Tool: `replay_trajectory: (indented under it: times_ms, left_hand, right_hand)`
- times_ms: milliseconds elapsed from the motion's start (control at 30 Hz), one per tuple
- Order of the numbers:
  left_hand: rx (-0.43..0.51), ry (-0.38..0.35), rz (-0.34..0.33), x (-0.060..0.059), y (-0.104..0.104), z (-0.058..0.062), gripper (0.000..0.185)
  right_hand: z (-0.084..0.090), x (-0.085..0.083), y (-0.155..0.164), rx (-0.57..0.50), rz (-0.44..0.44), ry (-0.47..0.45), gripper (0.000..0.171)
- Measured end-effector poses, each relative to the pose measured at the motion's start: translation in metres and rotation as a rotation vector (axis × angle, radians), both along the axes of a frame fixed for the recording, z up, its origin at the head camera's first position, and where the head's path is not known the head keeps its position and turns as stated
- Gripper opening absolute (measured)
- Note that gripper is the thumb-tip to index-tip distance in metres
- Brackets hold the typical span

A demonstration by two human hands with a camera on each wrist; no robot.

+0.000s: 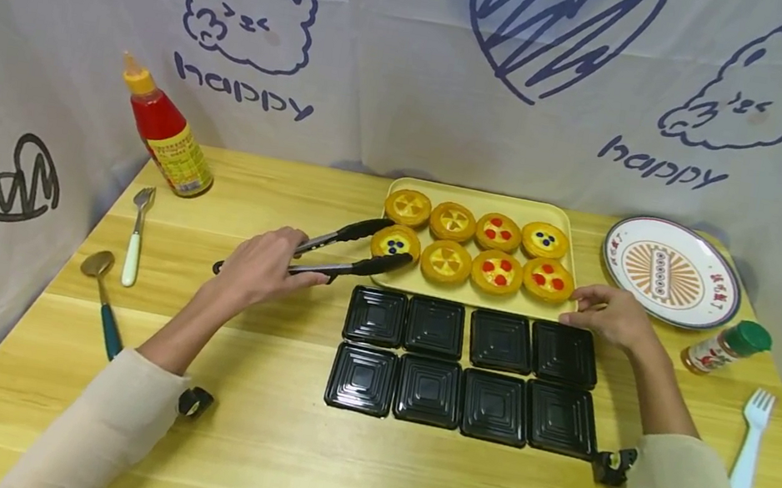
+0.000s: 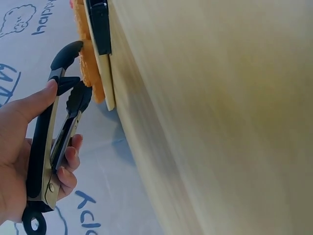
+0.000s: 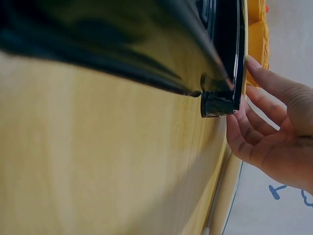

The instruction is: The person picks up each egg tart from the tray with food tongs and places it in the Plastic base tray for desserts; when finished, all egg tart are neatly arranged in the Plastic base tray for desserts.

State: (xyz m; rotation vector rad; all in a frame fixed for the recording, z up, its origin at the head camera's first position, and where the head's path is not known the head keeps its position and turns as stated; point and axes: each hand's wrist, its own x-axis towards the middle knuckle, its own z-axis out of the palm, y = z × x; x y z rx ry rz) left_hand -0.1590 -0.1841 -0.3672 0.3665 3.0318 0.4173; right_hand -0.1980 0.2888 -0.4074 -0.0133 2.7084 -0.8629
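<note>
Left hand [image 1: 265, 266] grips tongs [image 1: 328, 256], fingers curled round the handles; tips flank the blueberry tart [image 1: 395, 242] at the tray's [image 1: 474, 198] 8 o'clock corner. Right hand [image 1: 608, 314], fingers relaxed, touches tray's 4 o'clock corner.

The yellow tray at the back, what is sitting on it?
On the yellow tray sit eight small round tarts in two rows of four, topped with red, dark blue or pale yellow bits. The tongs in the left hand partly cover the front-left tart.
</note>
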Motion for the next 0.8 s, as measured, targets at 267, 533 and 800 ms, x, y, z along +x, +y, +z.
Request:
replay_trajectory:
  times_ms: [267,533,800]
  left_hand:
    - [0.007,0.033,-0.028,0.031,-0.021,0.015,0.07]
    - [0.013,0.036,-0.113,0.062,-0.042,0.019,0.065]
    - [0.003,0.048,-0.149,0.066,-0.036,0.001,0.066]
  right_hand:
    - [0.0,0.0,-0.001,0.007,0.005,-0.001,0.054]
    - [0.001,0.0,0.0,0.012,-0.005,-0.021,0.054]
    - [0.001,-0.001,0.0,0.024,0.012,-0.018,0.055]
